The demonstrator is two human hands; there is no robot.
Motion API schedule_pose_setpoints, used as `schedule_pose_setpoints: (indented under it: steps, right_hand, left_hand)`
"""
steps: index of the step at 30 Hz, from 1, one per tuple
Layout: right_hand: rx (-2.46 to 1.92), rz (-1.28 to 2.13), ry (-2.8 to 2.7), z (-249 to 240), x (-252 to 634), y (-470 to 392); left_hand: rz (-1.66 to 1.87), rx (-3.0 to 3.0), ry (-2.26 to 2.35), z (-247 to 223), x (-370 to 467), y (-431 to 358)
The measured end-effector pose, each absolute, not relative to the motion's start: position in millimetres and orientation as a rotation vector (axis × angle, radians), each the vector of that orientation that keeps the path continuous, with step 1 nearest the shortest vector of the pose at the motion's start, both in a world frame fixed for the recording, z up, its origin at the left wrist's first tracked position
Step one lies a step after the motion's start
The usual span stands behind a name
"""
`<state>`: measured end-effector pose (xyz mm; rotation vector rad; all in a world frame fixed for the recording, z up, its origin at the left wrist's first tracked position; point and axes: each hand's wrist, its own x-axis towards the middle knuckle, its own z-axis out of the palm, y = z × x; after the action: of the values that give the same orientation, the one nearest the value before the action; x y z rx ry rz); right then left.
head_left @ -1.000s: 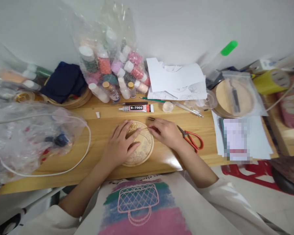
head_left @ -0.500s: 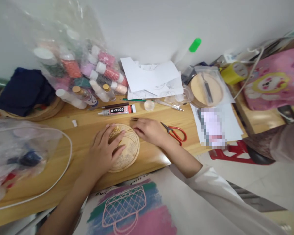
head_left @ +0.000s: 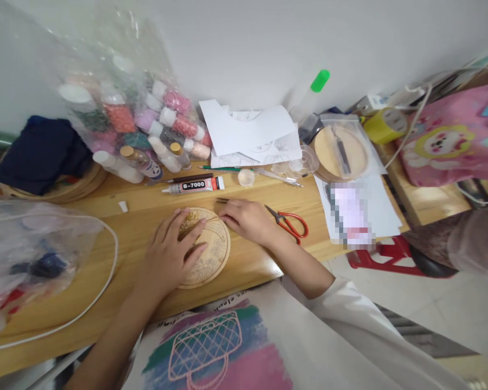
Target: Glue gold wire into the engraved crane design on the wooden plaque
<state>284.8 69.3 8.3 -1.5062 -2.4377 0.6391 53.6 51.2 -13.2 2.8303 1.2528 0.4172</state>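
A round wooden disc [head_left: 215, 254] with fine line drawings and a gold-coloured patch [head_left: 188, 225] lies on the wooden table. My left hand [head_left: 173, 252] rests on its left part, fingers spread across the gold patch. At the disc's upper right edge, my right hand [head_left: 244, 219] is closed around dark tweezers [head_left: 222, 200], whose thin end sticks out to the left. Whether the fingertips also pinch something small cannot be made out. Red-handled scissors [head_left: 290, 223] lie right of that hand, and a B-7000 glue tube [head_left: 194, 185] lies behind the disc.
Bottles of coloured beads [head_left: 181, 122] in a clear bag, white papers [head_left: 252, 132] and a small round container [head_left: 246, 177] stand behind. Right are a wooden hoop [head_left: 323, 154] and a blurred phone [head_left: 350, 211]. A white cable [head_left: 116, 246] curves at left beside a plastic bag [head_left: 65, 230].
The whole view has shifted slightly. Both hands keep nearly the same place and pose at the disc.
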Motion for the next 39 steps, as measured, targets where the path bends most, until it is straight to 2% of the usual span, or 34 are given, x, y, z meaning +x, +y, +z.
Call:
schedule_pose_setpoints:
  steps: [8,12,22,39]
  right_hand:
    - [-1.429,0.583,-2.396,5,287,67]
    - [-1.374,0.522,-2.307,1,290,64]
    - [-1.207,0.370,-2.195,3,290,57]
    - [-1.155,0.396,-2.202,7,286,58]
  left_hand:
    - [0.425,2.730,1.254,-13,50,50]
    - [0.547,2.595,1.269,-11,48,50]
    - [0.725,2.430,1.221,17,65,63]
    - [0.934,2.318,1.088,-3,82,70]
